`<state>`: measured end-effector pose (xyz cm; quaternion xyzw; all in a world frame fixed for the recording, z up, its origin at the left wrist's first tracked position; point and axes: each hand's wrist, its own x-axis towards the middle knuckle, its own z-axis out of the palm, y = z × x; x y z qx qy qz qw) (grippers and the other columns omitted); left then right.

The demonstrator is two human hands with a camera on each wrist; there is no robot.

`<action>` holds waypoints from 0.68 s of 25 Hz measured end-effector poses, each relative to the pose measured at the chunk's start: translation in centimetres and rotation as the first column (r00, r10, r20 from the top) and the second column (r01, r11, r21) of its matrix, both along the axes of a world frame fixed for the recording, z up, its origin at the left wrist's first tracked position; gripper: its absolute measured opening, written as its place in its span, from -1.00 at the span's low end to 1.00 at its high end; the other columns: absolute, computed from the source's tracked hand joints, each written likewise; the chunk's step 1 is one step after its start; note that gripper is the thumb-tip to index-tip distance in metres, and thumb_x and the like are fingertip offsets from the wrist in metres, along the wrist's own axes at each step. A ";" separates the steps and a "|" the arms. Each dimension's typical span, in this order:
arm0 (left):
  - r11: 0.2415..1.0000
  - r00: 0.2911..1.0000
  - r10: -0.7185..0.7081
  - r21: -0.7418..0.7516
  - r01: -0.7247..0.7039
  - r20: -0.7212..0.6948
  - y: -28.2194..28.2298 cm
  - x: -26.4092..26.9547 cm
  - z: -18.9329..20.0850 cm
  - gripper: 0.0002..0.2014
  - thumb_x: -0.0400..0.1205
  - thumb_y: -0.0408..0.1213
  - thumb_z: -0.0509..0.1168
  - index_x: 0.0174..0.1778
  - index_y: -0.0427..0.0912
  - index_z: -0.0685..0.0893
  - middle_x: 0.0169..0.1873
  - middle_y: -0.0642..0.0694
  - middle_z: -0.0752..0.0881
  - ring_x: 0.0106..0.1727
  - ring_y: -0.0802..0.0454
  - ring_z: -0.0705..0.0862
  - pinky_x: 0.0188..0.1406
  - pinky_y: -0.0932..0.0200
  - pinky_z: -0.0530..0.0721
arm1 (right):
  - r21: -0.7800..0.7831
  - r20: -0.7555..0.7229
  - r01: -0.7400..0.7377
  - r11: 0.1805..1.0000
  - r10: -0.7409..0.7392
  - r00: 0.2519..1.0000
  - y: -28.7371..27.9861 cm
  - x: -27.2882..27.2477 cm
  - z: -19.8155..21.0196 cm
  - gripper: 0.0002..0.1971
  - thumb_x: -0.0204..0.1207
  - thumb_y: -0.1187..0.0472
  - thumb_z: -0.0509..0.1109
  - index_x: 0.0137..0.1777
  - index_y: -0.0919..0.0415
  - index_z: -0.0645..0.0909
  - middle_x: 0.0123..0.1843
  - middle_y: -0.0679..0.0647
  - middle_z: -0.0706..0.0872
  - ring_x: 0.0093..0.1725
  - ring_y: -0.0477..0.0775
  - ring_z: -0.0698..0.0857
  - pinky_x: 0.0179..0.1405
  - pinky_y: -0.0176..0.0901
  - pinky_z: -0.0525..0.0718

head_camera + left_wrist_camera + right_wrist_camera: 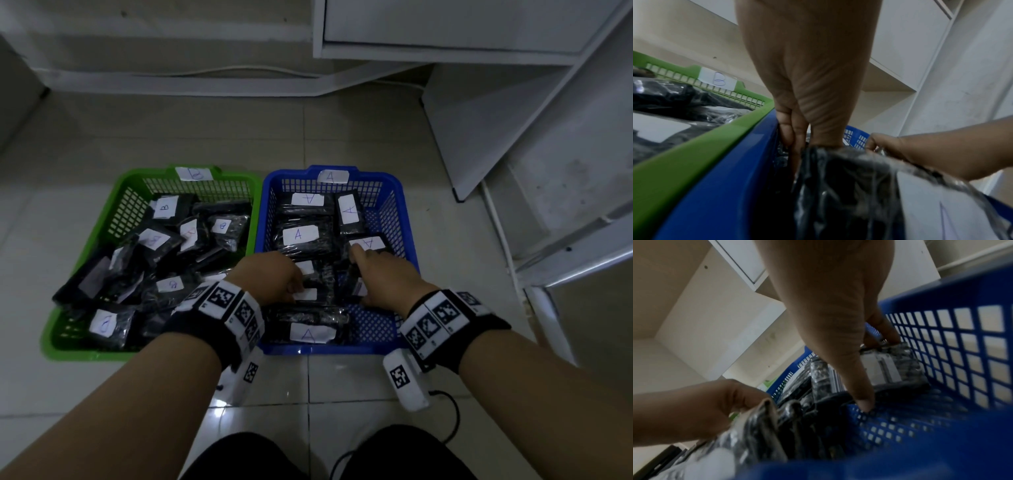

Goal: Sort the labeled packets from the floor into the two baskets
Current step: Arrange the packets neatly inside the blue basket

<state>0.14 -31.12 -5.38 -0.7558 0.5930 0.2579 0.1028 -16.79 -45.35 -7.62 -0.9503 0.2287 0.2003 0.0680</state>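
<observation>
A blue basket (409,236) tagged A holds several black packets with white A labels, one lying by its front wall (310,334). Left of it and touching it, a green basket (85,354) tagged B is piled with B packets (164,207). Both hands reach into the blue basket's near half. My left hand (294,287) grips an upright black packet (838,178) with the thumb on its top edge. My right hand (875,369) holds a labelled packet (890,369), fingers over its far edge and thumb down at the basket floor.
White shelving (513,137) leans in at the right and a white cabinet base (445,31) runs along the back. Grey floor tiles (171,130) surround the baskets. My knees in dark trousers (239,459) and a thin black cable (452,411) lie at the bottom edge.
</observation>
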 end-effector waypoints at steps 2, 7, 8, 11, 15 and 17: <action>0.999 1.000 -0.023 0.025 0.023 0.021 -0.3 -0.2 0.0 -0.73 0.56 -0.08 0.37 0.19 0.13 0.69 0.18 0.10 0.69 0.21 0.03 0.65 0.03 0.13 0.61 | 0.016 -0.039 -0.032 0.999 0.032 0.999 0.3 -0.1 0.1 -0.23 0.38 0.04 0.52 0.46 0.15 0.14 0.22 0.19 0.61 0.22 0.24 0.55 0.13 0.12 0.54; 0.997 0.998 -0.065 0.030 0.064 0.012 -0.2 0.1 0.5 -0.70 0.54 -0.04 0.36 0.20 0.13 0.70 0.16 0.07 0.70 0.17 0.02 0.67 0.12 0.05 0.68 | 0.075 -0.262 -0.017 0.997 0.036 0.964 -0.2 0.8 0.5 -0.13 0.36 -0.08 0.51 0.52 0.19 0.11 0.36 0.23 0.51 0.36 0.26 0.46 0.33 0.16 0.43; 0.998 0.998 -0.059 0.025 0.059 0.003 -0.1 0.1 0.5 -0.70 0.53 -0.03 0.36 0.19 0.14 0.71 0.14 0.08 0.71 0.15 0.03 0.67 0.11 0.06 0.69 | 0.059 -0.289 -0.016 0.998 0.033 0.957 -0.3 0.9 0.5 -0.11 0.36 -0.09 0.52 0.55 0.18 0.10 0.41 0.25 0.45 0.39 0.27 0.42 0.35 0.16 0.44; 0.999 0.999 -0.031 -0.019 0.031 -0.016 0.2 0.3 0.5 -0.76 0.52 -0.03 0.34 0.10 0.18 0.74 0.08 0.10 0.73 0.10 0.05 0.69 0.00 0.13 0.67 | -0.017 -0.200 -0.019 1.000 0.016 0.980 0.2 0.7 0.6 -0.10 0.30 -0.04 0.57 0.53 0.14 0.15 0.41 0.25 0.39 0.39 0.26 0.40 0.23 0.13 0.53; 0.999 0.998 -0.045 -0.022 0.044 -0.046 0.3 0.5 -0.1 -0.71 0.49 0.03 0.42 0.13 0.14 0.70 0.09 0.14 0.71 0.11 0.11 0.66 -0.03 0.18 0.62 | -0.084 0.001 -0.095 0.992 0.096 0.995 0.6 -0.2 0.1 -0.21 0.31 0.05 0.58 0.47 0.14 0.24 0.32 0.21 0.44 0.28 0.22 0.47 -0.12 -0.01 0.52; 0.998 0.998 -0.055 -0.035 0.054 -0.038 0.1 0.4 -0.4 -0.68 0.49 0.00 0.42 0.16 0.13 0.68 0.11 0.14 0.70 0.13 0.11 0.65 -0.01 0.17 0.62 | -0.051 -0.009 -0.122 0.991 0.122 0.993 0.3 -0.2 -0.5 -0.26 0.36 0.06 0.55 0.48 0.15 0.27 0.34 0.22 0.43 0.30 0.21 0.45 -0.08 -0.01 0.55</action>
